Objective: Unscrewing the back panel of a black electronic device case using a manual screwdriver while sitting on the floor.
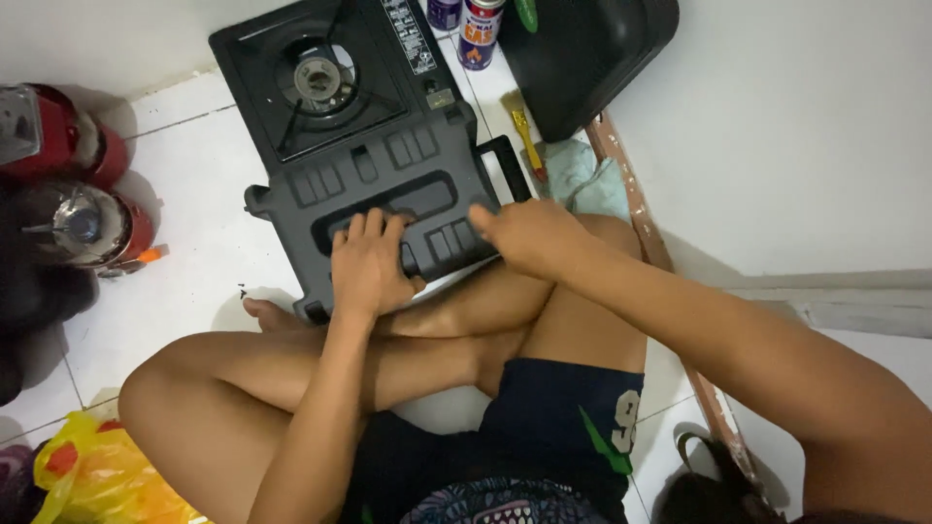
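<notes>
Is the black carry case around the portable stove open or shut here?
Open: the stove lies exposed, and the case lid is folded toward the person, both hands on it.
</notes>
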